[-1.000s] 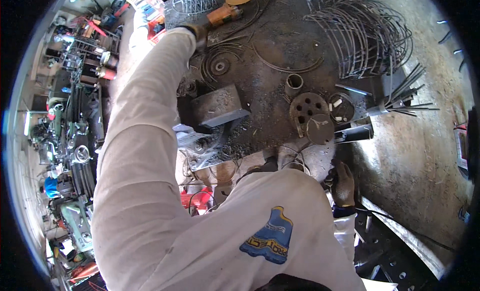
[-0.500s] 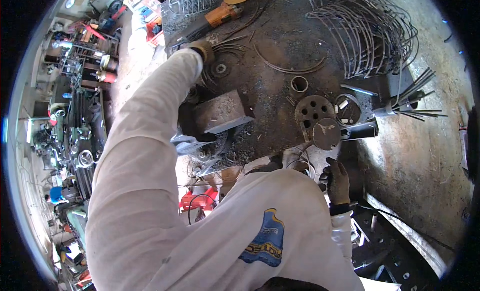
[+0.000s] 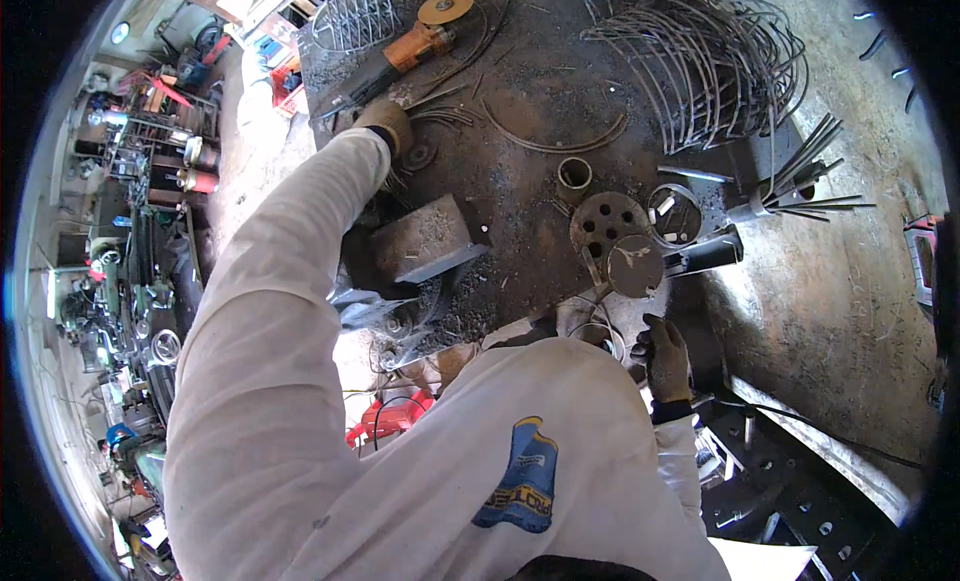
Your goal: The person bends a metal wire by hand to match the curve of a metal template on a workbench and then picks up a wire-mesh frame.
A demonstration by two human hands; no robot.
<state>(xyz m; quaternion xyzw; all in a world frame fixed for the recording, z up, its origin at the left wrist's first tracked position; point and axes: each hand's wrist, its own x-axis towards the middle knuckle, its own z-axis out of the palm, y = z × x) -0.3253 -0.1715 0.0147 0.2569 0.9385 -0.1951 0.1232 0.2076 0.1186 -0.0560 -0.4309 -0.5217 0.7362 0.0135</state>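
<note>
My left hand, in a brown glove, reaches to the far left of the dark steel table. It is over the ends of several thin curved metal rods, its fingers hidden beneath the glove's back. A round metal washer lies beside it. Just beyond lies an orange and black angle grinder with a tan disc. My right hand, gloved too, hangs by my right side off the table's near edge. Its fingers are loosely bent and apart, with nothing seen in them.
A heavy metal block sits at the table's near left. Toward the right are a short pipe, a disc with holes and a tube of straight rods. Bent-rod hoops pile up behind; a wire cage stands far left.
The whole view has shifted slightly, with the table sliding left. My left hand has moved a little nearer the washer, partly covering it. My right hand stays by my side.
</note>
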